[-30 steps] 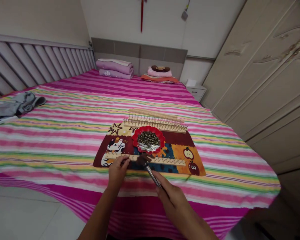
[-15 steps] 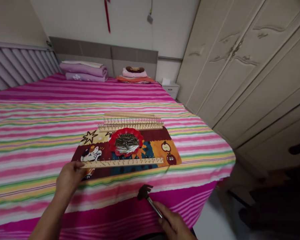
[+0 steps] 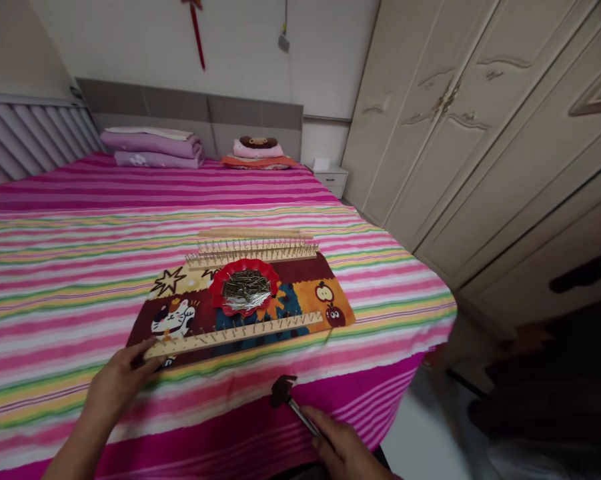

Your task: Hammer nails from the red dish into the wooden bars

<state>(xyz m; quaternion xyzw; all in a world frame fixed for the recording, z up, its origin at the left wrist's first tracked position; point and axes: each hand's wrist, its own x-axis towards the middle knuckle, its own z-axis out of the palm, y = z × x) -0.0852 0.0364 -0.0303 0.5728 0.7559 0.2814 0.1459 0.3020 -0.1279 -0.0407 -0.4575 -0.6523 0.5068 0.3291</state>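
My left hand grips the left end of a wooden strip between thumb and fingers. Nails stand in a row along the strip, which lies slanted across the front of a patterned mat. In my right hand is a claw hammer, held by its handle low over the near edge of the bed, apart from the strip. A red scalloped bowl full of loose nails sits on the mat, just behind the strip.
Behind the bowl lie wooden strips bristling with nails and a plain wooden strip. Striped bedding spreads all around. Folded quilts and a pillow stack rest near the headboard. A wardrobe stands at the right.
My left hand has drawn the strip's left end nearer to me, so the strip now slants more. The hammer stays low in my right hand. The whole view has shifted slightly.
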